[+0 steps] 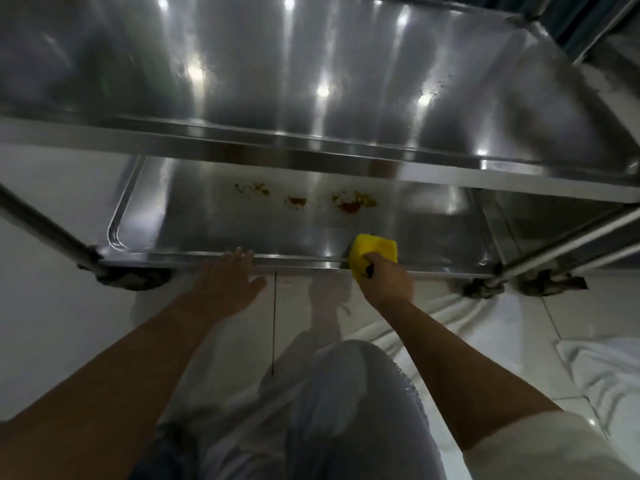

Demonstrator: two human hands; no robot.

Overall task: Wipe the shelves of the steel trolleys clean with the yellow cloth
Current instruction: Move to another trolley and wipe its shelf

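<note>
Three stains remain on lower shelf. Right hand grips cloth at front edge; left hand, fingers spread, braces the rim.

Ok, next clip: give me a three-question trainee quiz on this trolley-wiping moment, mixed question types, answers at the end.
1. True or false: the yellow cloth is already on top of the reddish stains.
2. Multiple choice: the stains lie on A) the top shelf, B) the lower shelf, C) the floor.
3. Short answer: what is the left hand doing?

Key
1. False. The right hand grips the cloth at the lower shelf's near edge, short of the stains.
2. B. Three patches, toward the back of the lower shelf.
3. It is open, fingers reaching to the shelf's near rim; whether they touch it is unclear. It holds nothing.
</note>
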